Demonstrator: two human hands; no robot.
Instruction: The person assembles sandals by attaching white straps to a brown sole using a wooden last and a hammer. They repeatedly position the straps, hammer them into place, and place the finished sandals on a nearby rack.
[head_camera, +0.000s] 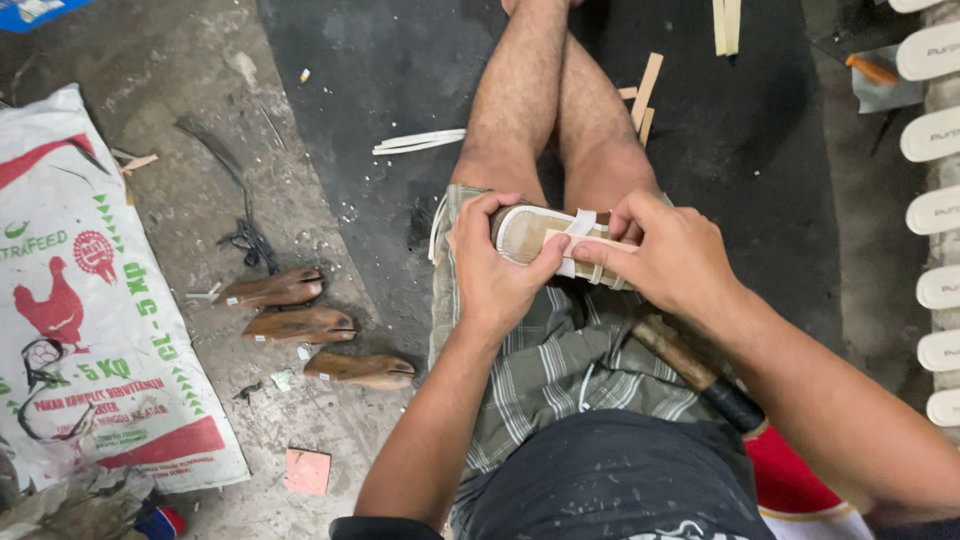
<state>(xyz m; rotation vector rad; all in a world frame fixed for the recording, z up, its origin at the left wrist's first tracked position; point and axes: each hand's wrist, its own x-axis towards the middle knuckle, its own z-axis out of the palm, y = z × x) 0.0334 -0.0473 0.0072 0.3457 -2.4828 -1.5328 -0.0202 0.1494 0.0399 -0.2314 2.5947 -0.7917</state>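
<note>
A wooden shoe last with a tan sole and a white rim rests bottom-up on my lap. My left hand wraps around its toe end, thumb pressed on the sole. My right hand covers the heel end and pinches a white strap that crosses the sole. Both hands touch the piece over my knees and plaid shorts.
A hammer with a wooden handle lies on my right thigh. Three wooden lasts sit on the floor to the left, beside a printed white feed sack. White soles line the right edge. Wood strips lie by my legs.
</note>
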